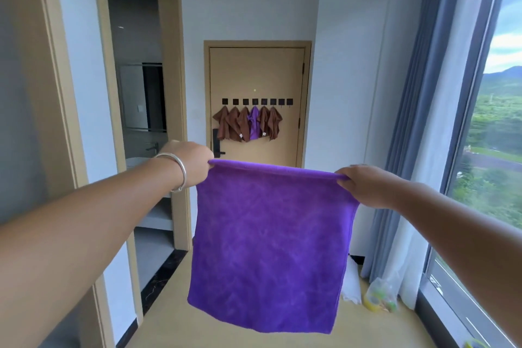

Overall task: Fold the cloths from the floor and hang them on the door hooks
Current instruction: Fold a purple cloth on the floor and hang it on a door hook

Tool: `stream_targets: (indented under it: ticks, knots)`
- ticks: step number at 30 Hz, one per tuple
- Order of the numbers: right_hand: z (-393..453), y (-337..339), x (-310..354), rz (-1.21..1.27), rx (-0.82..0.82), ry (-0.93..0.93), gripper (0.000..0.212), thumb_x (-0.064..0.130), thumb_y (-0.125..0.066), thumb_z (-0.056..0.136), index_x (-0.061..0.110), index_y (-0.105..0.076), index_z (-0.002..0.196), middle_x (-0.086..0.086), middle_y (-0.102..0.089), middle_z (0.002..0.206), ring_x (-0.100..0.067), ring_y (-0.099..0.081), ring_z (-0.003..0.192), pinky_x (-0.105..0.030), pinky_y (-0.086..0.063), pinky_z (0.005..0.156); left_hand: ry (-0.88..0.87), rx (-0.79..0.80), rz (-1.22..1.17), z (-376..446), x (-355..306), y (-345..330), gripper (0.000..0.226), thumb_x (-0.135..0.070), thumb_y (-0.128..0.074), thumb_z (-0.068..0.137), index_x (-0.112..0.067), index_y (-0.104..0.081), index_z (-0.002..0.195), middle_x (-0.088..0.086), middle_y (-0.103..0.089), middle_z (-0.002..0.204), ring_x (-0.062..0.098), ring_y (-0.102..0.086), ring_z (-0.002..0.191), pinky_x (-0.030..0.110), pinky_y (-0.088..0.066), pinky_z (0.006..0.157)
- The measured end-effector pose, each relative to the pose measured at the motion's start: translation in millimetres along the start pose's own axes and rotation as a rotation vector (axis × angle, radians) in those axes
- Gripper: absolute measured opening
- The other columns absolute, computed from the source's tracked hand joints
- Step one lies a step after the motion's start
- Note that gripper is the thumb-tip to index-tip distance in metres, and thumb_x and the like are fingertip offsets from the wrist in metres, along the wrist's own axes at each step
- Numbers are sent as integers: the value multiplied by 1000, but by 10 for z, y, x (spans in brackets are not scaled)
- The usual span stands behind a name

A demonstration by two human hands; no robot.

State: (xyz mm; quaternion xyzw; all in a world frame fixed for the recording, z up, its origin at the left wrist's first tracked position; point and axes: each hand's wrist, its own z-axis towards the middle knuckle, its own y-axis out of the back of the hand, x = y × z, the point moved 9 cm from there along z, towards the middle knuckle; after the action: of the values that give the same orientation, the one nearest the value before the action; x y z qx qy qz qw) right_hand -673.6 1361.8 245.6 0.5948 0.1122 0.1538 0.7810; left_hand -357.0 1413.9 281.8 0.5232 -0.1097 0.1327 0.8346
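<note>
Two hands hold a purple cloth (268, 246) up by its top corners: the left hand (187, 162) and the right hand (367, 186) each pinch one. It hangs flat, hiding the floor behind. Far off, six cloths (247, 124) hang on the door hooks (257, 101); their folds are too small to make out.

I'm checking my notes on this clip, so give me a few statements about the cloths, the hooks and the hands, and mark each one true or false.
1. Both hands hold the purple cloth by its top edge, left hand and right hand at opposite corners. True.
2. The held cloth lies on the floor. False: it hangs in the air.
3. Six cloths hang on the door hooks. True.
4. All hanging cloths are purple. False: five are brown, one purple.
5. Every hook is taken. False: the two rightmost are bare.
</note>
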Motion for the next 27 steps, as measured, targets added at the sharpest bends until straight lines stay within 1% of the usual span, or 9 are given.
stream_targets:
  ticks: [3,5,7,12,14,19,22,27]
  knots:
    - [173,-145,12,8,-5,23,34,29,-33,103,22,-58,125,-5,-61,119,-22,-52,111,-30,-39,89,10,4,24,73,24,-146,36,-29,-33,100,-23,-45,66,-5,-54,70,16,-52,68,30,-38,64]
    - [349,-198,25,6,-8,36,35,30,-31,103,24,-58,124,-3,-60,118,-21,-51,110,-31,-39,89,4,7,27,182,69,-269,36,-29,-32,101,-24,-45,67,-6,-55,72,17,-55,71,31,-42,69]
    - [560,-208,44,-4,-23,42,35,32,-31,102,26,-58,123,-2,-60,117,-20,-50,110,-32,-41,89,10,-2,26,330,147,-396,36,-28,-32,101,-25,-46,68,-6,-56,74,17,-57,74,31,-42,71]
    - [1224,-170,125,-53,-77,33,35,35,-29,102,27,-60,116,0,-60,110,-20,-51,106,-34,-44,86,14,-33,25,851,407,-724,33,-25,-33,101,-27,-47,71,-6,-60,77,14,-57,73,28,-37,67]
    - [1515,-153,168,-71,-98,22,35,36,-28,102,28,-60,114,1,-60,109,-19,-51,105,-33,-44,83,19,-46,0,1111,545,-852,32,-26,-33,101,-28,-48,73,-6,-59,76,13,-57,72,27,-36,65]
    - [2208,-142,286,-127,-143,25,34,36,-28,102,31,-60,111,3,-59,105,-19,-51,107,-33,-42,79,31,-90,-56,1753,911,-1146,32,-27,-34,101,-28,-49,73,-7,-58,72,12,-56,68,25,-32,57]
    - [2570,-180,304,-126,-162,18,33,36,-28,102,33,-60,110,6,-56,100,-17,-51,105,-31,-40,76,24,-96,-69,2092,1034,-1344,32,-29,-34,101,-29,-46,72,-7,-58,73,11,-57,69,23,-33,57]
    - [3045,-383,246,-112,-149,18,33,34,-29,102,35,-61,108,10,-55,95,-15,-51,101,-31,-44,80,9,-84,-62,2562,1142,-1648,30,-26,-35,101,-29,-47,73,-7,-59,75,12,-57,69,24,-36,59]
